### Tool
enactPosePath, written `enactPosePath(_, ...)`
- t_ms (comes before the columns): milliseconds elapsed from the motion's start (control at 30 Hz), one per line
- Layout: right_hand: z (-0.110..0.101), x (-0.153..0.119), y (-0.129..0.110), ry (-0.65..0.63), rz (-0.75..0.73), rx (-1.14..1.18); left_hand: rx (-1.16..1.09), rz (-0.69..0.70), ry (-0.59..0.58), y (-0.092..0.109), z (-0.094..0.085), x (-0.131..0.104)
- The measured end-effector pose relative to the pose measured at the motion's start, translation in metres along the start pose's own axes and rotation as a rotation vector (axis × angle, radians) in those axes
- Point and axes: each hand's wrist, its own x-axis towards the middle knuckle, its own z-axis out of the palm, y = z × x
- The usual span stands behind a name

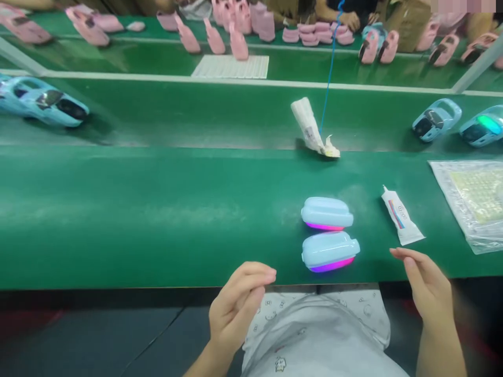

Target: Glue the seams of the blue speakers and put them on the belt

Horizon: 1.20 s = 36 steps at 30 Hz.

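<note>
My left hand (240, 303) is just over the front edge of the bench, holding nothing, its fingers stretched out and the thumb a little below them. My right hand (428, 285) is also empty, fingers extended, close beneath a white glue tube (401, 217) that lies with its nozzle pointing away from me. Between the hands rest two glossy light-blue plastic casings, a nearer one (330, 250) and a farther one (327, 212). Both glow pink and purple along the lower side facing me. Neither hand touches them.
A crumpled white wrapped bundle (308, 125) stands by a hanging blue cord (328, 78). Blue handled devices (55, 102) lie at left, with others (436, 120) at right. A plastic bag (477, 199) covers the right side. Pink parts (238, 42) line the far shelf, where other people sit.
</note>
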Motion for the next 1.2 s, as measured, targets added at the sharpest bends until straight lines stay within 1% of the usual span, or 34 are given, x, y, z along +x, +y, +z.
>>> enactPosePath(100, 0.003, 0.008, -0.006, -0.033, -0.076, -0.012, -0.02, -0.07, 0.012, -0.016, 0.006, -0.005)
enactPosePath(167, 0.007, 0.013, -0.013, -0.043, -0.117, -0.031, -0.047, -0.097, 0.017, -0.02, 0.012, -0.005)
enactPosePath(267, 0.011, 0.019, -0.023, -0.034, -0.171, -0.106, -0.077, -0.133, -0.033, -0.014, 0.021, 0.001)
enactPosePath(333, 0.011, 0.022, -0.025, 0.013, -0.2, -0.194, -0.064, -0.176, -0.045, -0.009, 0.026, 0.006)
enactPosePath(400, 0.007, 0.026, -0.02, 0.102, -0.227, -0.313, -0.042, -0.213, -0.032, -0.006, 0.029, 0.009)
enactPosePath(467, -0.004, 0.036, -0.007, 0.195, -0.268, -0.45, -0.043, -0.246, -0.01, -0.008, 0.03, 0.01)
enactPosePath(500, -0.011, 0.044, 0.001, 0.224, -0.299, -0.518, -0.052, -0.256, -0.014, -0.01, 0.03, 0.01)
enactPosePath(567, -0.025, 0.063, 0.019, 0.221, -0.395, -0.643, -0.074, -0.267, -0.047, -0.014, 0.029, 0.009)
enactPosePath(600, -0.03, 0.075, 0.027, 0.17, -0.455, -0.697, -0.081, -0.268, -0.071, -0.015, 0.028, 0.008)
enactPosePath(667, -0.037, 0.101, 0.039, -0.005, -0.605, -0.788, -0.085, -0.265, -0.104, -0.017, 0.025, 0.008)
enactPosePath(767, -0.036, 0.132, 0.047, -0.259, -0.868, -0.86, -0.068, -0.246, -0.078, -0.018, 0.021, 0.006)
enactPosePath(800, -0.035, 0.139, 0.047, -0.317, -0.954, -0.871, -0.062, -0.235, -0.071, -0.018, 0.02, 0.006)
enactPosePath(867, -0.033, 0.149, 0.045, -0.392, -1.113, -0.881, -0.049, -0.205, -0.073, -0.02, 0.02, 0.004)
enactPosePath(933, -0.031, 0.155, 0.043, -0.418, -1.249, -0.879, -0.044, -0.164, -0.097, -0.021, 0.021, 0.004)
enactPosePath(1000, -0.031, 0.157, 0.039, -0.396, -1.345, -0.872, -0.036, -0.153, -0.083, -0.021, 0.023, 0.004)
enactPosePath(1067, -0.031, 0.156, 0.035, -0.327, -1.39, -0.86, -0.03, -0.156, -0.049, -0.02, 0.024, 0.006)
enactPosePath(1133, -0.032, 0.153, 0.031, -0.223, -1.39, -0.83, -0.027, -0.148, -0.042, -0.02, 0.023, 0.008)
enactPosePath(1200, -0.036, 0.145, 0.029, -0.09, -1.343, -0.761, -0.026, -0.129, -0.066, -0.019, 0.021, 0.009)
